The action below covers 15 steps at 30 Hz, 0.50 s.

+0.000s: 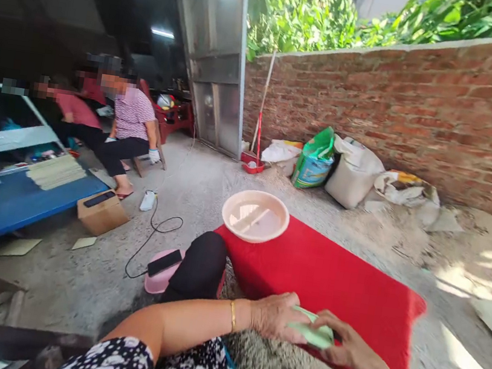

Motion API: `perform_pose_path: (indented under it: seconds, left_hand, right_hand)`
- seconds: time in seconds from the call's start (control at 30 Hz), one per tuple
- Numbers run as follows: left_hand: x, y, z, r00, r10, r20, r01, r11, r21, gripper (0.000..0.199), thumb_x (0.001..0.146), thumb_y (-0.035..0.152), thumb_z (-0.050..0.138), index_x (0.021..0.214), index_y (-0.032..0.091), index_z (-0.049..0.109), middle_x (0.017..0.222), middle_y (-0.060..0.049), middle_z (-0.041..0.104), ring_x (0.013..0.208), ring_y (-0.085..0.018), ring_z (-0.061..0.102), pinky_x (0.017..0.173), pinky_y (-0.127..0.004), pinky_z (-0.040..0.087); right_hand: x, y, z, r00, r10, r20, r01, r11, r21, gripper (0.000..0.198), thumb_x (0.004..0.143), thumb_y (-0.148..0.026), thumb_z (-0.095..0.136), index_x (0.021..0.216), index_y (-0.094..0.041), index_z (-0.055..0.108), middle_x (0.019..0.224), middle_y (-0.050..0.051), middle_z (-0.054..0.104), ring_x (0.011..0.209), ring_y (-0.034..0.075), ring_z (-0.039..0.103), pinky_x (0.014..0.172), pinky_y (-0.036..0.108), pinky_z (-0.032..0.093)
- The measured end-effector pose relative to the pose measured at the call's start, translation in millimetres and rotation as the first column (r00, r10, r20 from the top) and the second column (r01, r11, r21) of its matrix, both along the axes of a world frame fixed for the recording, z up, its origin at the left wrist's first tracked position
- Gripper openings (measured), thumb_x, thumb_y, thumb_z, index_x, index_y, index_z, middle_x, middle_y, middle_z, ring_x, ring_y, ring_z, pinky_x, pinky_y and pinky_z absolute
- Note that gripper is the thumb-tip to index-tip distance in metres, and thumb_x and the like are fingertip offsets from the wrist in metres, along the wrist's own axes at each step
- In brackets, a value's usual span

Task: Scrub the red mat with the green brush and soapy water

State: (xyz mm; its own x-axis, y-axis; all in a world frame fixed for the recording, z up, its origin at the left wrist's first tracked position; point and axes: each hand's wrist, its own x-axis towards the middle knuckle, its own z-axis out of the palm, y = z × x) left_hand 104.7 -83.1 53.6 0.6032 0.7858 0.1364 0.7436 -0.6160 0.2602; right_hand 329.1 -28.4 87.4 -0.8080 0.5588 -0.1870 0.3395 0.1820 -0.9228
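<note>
My left hand, a gold bracelet on its wrist, grips one end of a pale green flat piece. At the other end, my right hand holds the same piece between thumb and fingers; a silver bangle circles that wrist. What the piece is made of I cannot make out. Both hands are over the near edge of a red cloth. Below them lies a grey, gritty-looking surface. A pale pink basin holding water stands at the cloth's far left corner.
Left of my knee, a phone on a cable lies on a pink stool-like object. A cardboard box and a blue table with stacked sheets stand further left. Co-workers sit beyond. Sacks line the brick wall.
</note>
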Motion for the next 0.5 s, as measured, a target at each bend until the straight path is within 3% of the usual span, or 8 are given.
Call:
perform_pose_path:
  seconds: [0.2, 0.3, 0.37, 0.43, 0.5]
  left_hand:
    - [10, -6, -10.4, 0.994, 0.017, 0.105, -0.008, 0.996, -0.091, 0.051, 0.084, 0.054, 0.059, 0.125, 0.023, 0.057, 0.089, -0.002, 0.048, 0.078, -0.016, 0.048, 0.069, -0.025, 0.042]
    - [10, -2, -10.9, 0.998, 0.035, 0.058, -0.031, 0.998, -0.062, 0.051, 0.083, 0.051, 0.062, 0.126, 0.024, 0.056, 0.091, -0.003, 0.048, 0.080, -0.016, 0.049, 0.071, -0.026, 0.043]
    - [8, 7, -7.2, 0.994, 0.101, 0.044, -0.100, 0.995, -0.021, 0.049, 0.084, 0.050, 0.061, 0.126, 0.026, 0.057, 0.095, -0.003, 0.049, 0.083, -0.017, 0.050, 0.074, -0.028, 0.045]
    - [4, 25, -2.0, 0.967, 0.249, 0.046, -0.251, 0.968, 0.029, 0.044, 0.087, 0.049, 0.058, 0.125, 0.027, 0.057, 0.098, -0.004, 0.051, 0.088, -0.018, 0.052, 0.078, -0.029, 0.045]
    - [0, 48, 2.3, 0.884, 0.466, 0.027, -0.467, 0.881, 0.080, 0.040, 0.090, 0.047, 0.052, 0.124, 0.027, 0.058, 0.099, -0.005, 0.053, 0.092, -0.019, 0.053, 0.081, -0.030, 0.045]
  right_hand:
    - [10, -5, -5, 0.995, -0.088, -0.054, 0.080, 0.987, -0.142, 0.033, 0.061, -0.030, 0.059, 0.092, -0.021, 0.067, 0.095, 0.002, 0.061, 0.078, 0.019, 0.056, 0.067, 0.029, 0.047]
    - [15, -1, -13, 0.990, -0.119, -0.069, 0.113, 0.990, -0.085, 0.041, 0.064, -0.036, 0.066, 0.101, -0.021, 0.068, 0.104, 0.005, 0.063, 0.087, 0.021, 0.058, 0.075, 0.031, 0.049]
    - [21, 6, -20, 0.965, -0.246, -0.092, 0.246, 0.969, -0.008, 0.048, 0.068, -0.045, 0.067, 0.110, -0.020, 0.066, 0.109, 0.007, 0.064, 0.093, 0.022, 0.058, 0.083, 0.034, 0.048]
    - [31, 16, -28, 0.867, -0.482, -0.122, 0.493, 0.867, 0.079, 0.054, 0.073, -0.055, 0.061, 0.115, -0.020, 0.064, 0.111, 0.009, 0.065, 0.096, 0.023, 0.059, 0.088, 0.037, 0.047]
    - [46, 27, -39, 0.660, -0.743, -0.110, 0.748, 0.636, 0.190, 0.060, 0.076, -0.061, 0.053, 0.114, -0.017, 0.065, 0.110, 0.014, 0.064, 0.097, 0.026, 0.059, 0.089, 0.042, 0.045]
